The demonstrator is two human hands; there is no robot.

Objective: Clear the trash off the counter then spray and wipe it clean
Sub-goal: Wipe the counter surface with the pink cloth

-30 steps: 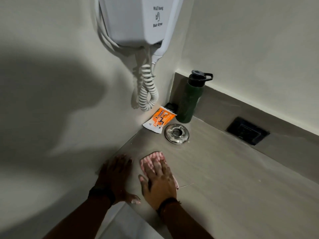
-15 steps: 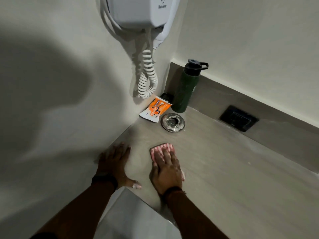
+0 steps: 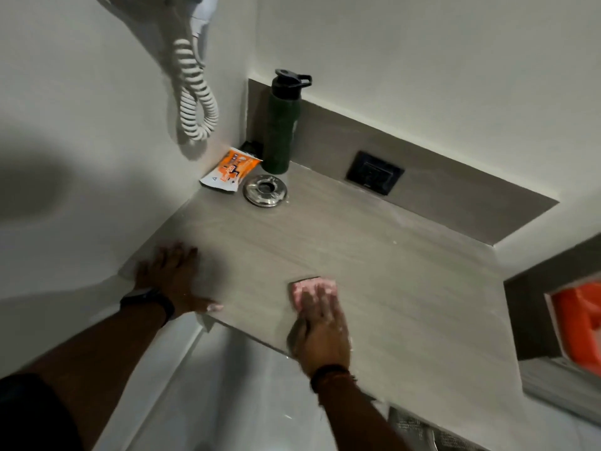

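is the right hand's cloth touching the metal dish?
No, the cloth under the right hand lies well apart from the dish near the corner.

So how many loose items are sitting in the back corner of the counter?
3: a dark green bottle upright in the corner, an orange sachet against the left wall, a round metal dish in front. Something dark behind the sachet is unclear.

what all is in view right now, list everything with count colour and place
bottle: 1, dark green, black cap, back corner
packet: 1, orange and white, corner, left of bottle
metal dish: 1, silver, in front of bottle
socket: 1, black, backsplash
coiled cord: 1, white, left wall
orange object: 1, right edge, unclear
counter: 1, grey
cloth: 1, pink, under right hand
left hand: flat on counter edge
right hand: pressing cloth
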